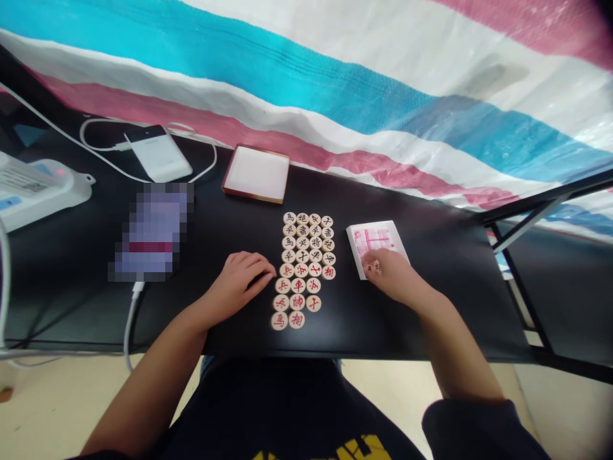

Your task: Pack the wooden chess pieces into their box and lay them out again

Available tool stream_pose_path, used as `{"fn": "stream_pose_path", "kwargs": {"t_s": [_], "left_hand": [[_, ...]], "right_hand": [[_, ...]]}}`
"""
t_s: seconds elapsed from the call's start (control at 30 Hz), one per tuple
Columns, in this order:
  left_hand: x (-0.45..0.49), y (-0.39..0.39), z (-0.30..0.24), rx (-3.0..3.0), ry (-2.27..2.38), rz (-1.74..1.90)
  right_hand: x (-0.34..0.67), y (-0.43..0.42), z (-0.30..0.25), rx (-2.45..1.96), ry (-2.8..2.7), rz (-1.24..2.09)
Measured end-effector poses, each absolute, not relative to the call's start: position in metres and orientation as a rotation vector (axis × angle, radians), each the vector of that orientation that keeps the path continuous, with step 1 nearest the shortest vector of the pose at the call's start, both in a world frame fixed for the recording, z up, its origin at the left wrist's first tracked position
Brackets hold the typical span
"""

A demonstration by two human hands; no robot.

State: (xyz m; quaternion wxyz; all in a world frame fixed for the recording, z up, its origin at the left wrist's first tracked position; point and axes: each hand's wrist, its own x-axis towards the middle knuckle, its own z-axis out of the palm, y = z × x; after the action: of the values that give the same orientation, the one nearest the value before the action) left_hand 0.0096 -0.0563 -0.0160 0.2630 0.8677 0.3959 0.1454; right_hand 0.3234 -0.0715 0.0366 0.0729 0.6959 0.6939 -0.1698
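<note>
Several round wooden Chinese chess pieces (301,257) stand in tight rows on the black table (431,306), some marked in black and some in red. My left hand (237,284) rests flat-fingered at the left side of the rows, its fingertips at or very near a red-marked piece. To the right, a folded paper board (378,235) with red printed lines lies on the table. My right hand (387,275) lies over the board's near corner, fingers curled. Whether it grips anything is hidden.
A shallow white box lid (256,174) with a brown edge lies behind the pieces. Further left are a pixelated phone (153,233) on a cable, a white power bank (158,153) and a power strip (33,191). A striped tarpaulin (306,83) hangs behind the table.
</note>
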Motion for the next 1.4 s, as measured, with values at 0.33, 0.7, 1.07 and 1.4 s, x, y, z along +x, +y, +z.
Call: {"fn": "stream_pose_path", "kwargs": {"t_s": [0.33,0.7,1.07,1.4], "left_hand": [[0.011,-0.057,-0.015,2.339,1.075,0.400],[0.010,-0.056,-0.015,2.354,1.079,0.397],[0.010,-0.057,-0.016,2.349,1.083,0.402],[0.011,-0.057,-0.014,2.348,1.083,0.406]], "right_hand": [[0.321,-0.075,0.044,2.123,1.890,-0.439],[0.321,-0.077,0.047,2.330,1.967,-0.411],[0.273,-0.112,0.053,2.268,2.349,-0.744],[0.280,-0.105,0.057,2.345,2.361,-0.643]]}}
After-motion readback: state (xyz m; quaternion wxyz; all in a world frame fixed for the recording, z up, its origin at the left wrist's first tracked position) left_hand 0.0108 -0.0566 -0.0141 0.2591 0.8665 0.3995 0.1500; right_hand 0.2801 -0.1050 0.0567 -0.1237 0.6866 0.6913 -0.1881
